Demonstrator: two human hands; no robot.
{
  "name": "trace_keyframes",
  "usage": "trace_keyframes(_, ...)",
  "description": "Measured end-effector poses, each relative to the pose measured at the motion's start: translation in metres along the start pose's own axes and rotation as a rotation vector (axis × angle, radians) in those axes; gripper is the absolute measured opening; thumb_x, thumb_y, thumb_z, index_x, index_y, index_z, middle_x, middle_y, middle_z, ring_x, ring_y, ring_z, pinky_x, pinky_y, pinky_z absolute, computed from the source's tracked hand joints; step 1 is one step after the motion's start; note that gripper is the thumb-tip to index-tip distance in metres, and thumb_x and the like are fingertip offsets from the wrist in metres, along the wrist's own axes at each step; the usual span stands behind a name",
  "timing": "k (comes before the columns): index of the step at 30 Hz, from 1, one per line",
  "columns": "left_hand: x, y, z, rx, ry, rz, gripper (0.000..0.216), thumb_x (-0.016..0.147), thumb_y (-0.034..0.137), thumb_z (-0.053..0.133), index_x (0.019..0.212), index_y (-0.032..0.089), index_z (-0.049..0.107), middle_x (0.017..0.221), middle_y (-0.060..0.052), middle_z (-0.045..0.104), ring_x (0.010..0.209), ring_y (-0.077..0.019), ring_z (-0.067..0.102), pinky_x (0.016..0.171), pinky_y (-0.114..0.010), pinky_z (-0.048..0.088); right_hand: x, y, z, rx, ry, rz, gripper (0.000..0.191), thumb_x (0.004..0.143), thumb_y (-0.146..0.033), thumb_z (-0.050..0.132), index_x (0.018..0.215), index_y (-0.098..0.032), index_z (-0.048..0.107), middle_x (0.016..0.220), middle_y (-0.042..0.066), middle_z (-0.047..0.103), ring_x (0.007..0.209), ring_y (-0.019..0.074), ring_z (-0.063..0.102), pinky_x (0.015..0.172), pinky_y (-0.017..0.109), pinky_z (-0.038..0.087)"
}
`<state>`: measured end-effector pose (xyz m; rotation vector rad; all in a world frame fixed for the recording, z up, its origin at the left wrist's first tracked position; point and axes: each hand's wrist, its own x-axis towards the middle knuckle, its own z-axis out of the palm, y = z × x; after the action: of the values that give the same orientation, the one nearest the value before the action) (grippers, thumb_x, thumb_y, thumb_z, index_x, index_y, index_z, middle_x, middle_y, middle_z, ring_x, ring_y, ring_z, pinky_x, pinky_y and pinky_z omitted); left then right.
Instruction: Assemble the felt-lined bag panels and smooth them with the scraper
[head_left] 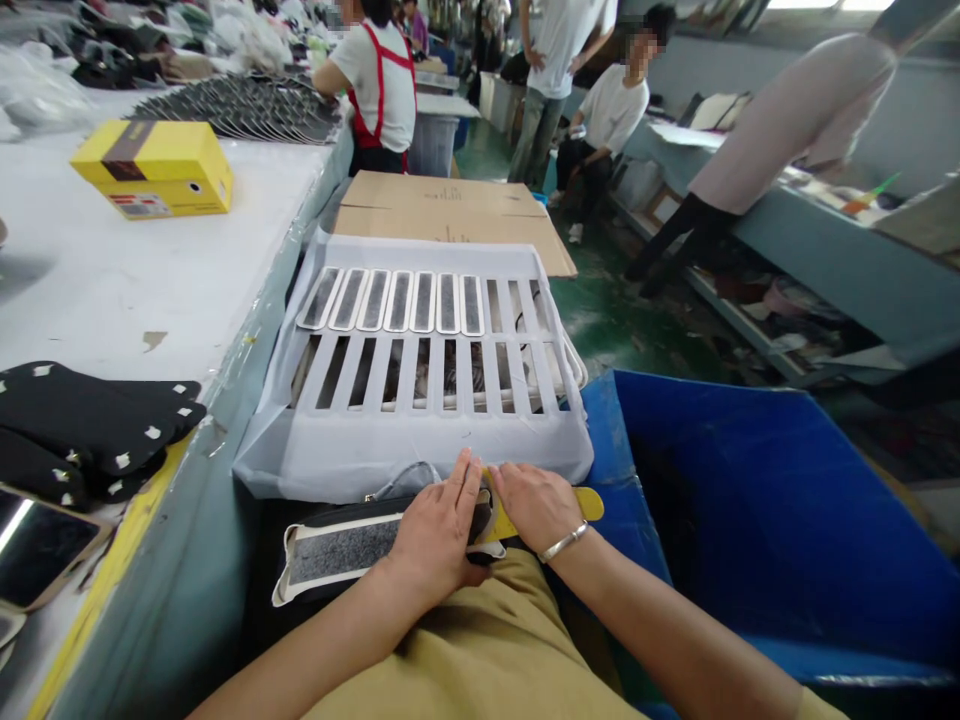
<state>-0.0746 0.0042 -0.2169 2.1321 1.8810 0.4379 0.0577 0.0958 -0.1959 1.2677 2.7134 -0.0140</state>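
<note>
A long black pouch (330, 520) lies across my lap, with a grey felt-like panel edged in white on its upper face. What looks like a zip pull shows at its back edge. My left hand (439, 525) holds the pouch near its right end, fingers straight and together, thumb at the front edge. Close beside it, my right hand (536, 505) is closed on a flat yellow strip-like tool (591, 503) with a rounded end. The tool's other end reaches the pouch under my fingers, where the contact is partly hidden. A silver bangle circles my right wrist.
Ahead stands a slotted rack (420, 450) covered in pale cloth, bearing several white-edged grey panels (424, 303). Cardboard (442, 205) lies behind it. A blue bin (750, 480) is at right; a white table (247, 210) with a yellow box (161, 165) and black pieces (90, 410) at left. Several people are beyond.
</note>
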Motion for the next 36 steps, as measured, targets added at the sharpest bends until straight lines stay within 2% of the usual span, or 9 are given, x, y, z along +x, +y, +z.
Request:
trace_keyframes(3,-0.001,-0.002,0.005,0.005,0.018,-0.015,0.11,0.05,0.048,0.072,0.137,0.003,0.022,0.142,-0.025,0.025,0.111,-0.0329,0.049,0.091,-0.041,0.042,0.002,0.001,0.0,-0.004,-0.007,-0.04,0.041,0.095,-0.035,0.022,0.081,-0.02,0.057,0.071,0.005,0.066,0.066,0.0205,0.065,0.055,0.028,0.042)
trace_keyframes(9,-0.012,0.002,0.016,0.034,0.162,0.039,0.087,0.055,0.049,0.07,0.124,0.003,0.041,0.128,-0.023,0.046,0.115,-0.033,0.045,0.098,-0.044,0.036,0.001,0.006,-0.002,0.02,-0.054,-0.064,0.038,0.095,-0.035,0.024,0.084,-0.021,0.058,0.075,0.005,0.067,0.07,0.0186,0.065,0.058,0.027,0.041)
trace_keyframes(14,-0.005,0.006,0.008,-0.016,0.053,-0.041,0.076,0.053,0.048,0.07,0.114,0.01,0.048,0.106,-0.015,0.058,0.095,-0.0298,0.055,0.086,-0.043,0.043,0.002,0.009,-0.001,0.031,-0.083,-0.089,0.039,0.096,-0.035,0.022,0.086,-0.02,0.058,0.078,0.006,0.068,0.073,0.0184,0.065,0.061,0.026,0.041)
trace_keyframes(19,0.003,0.007,-0.002,-0.015,-0.061,-0.058,0.064,0.049,0.05,0.071,0.098,0.015,0.051,0.091,-0.01,0.06,0.082,-0.0277,0.056,0.075,-0.041,0.046,0.004,0.011,-0.001,0.069,-0.091,-0.101,0.043,0.096,-0.037,0.021,0.082,-0.02,0.058,0.076,0.006,0.068,0.071,0.0184,0.065,0.061,0.026,0.042)
trace_keyframes(22,0.003,0.007,-0.003,-0.026,-0.058,-0.053,0.06,0.05,0.05,0.069,0.096,0.015,0.051,0.089,-0.009,0.059,0.08,-0.0269,0.056,0.074,-0.04,0.046,0.005,0.012,-0.002,0.078,-0.098,-0.111,0.044,0.096,-0.038,0.021,0.082,-0.02,0.058,0.077,0.007,0.068,0.071,0.0183,0.065,0.06,0.026,0.041)
trace_keyframes(26,-0.001,0.005,0.002,-0.049,-0.007,-0.043,0.07,0.052,0.049,0.068,0.109,0.013,0.048,0.096,-0.011,0.059,0.086,-0.0282,0.055,0.079,-0.042,0.045,0.007,0.014,-0.002,0.071,-0.107,-0.165,0.043,0.095,-0.038,0.022,0.083,-0.02,0.059,0.077,0.006,0.068,0.071,0.0187,0.065,0.06,0.026,0.041)
trace_keyframes(31,-0.004,0.006,0.003,-0.063,0.064,-0.051,0.093,0.054,0.047,0.067,0.13,0.009,0.031,0.099,-0.012,0.059,0.091,-0.028,0.055,0.09,-0.045,0.039,0.009,0.015,-0.002,0.063,-0.095,-0.173,0.044,0.095,-0.037,0.022,0.082,-0.02,0.06,0.076,0.005,0.068,0.07,0.0191,0.065,0.059,0.027,0.042)
trace_keyframes(34,-0.001,0.009,0.0,-0.039,0.039,-0.083,0.107,0.051,0.05,0.068,0.137,0.008,0.02,0.096,-0.011,0.061,0.089,-0.0279,0.057,0.098,-0.048,0.032,0.01,0.016,-0.004,0.058,-0.097,-0.181,0.044,0.095,-0.037,0.023,0.082,-0.02,0.061,0.076,0.005,0.068,0.069,0.0192,0.065,0.058,0.027,0.042)
trace_keyframes(36,0.003,0.01,-0.001,-0.014,-0.012,-0.107,0.113,0.047,0.053,0.069,0.137,0.005,0.02,0.094,-0.013,0.062,0.087,-0.0287,0.058,0.098,-0.049,0.031,0.011,0.016,-0.005,0.059,-0.107,-0.184,0.045,0.095,-0.037,0.022,0.082,-0.019,0.061,0.077,0.006,0.068,0.069,0.0184,0.065,0.059,0.026,0.041)
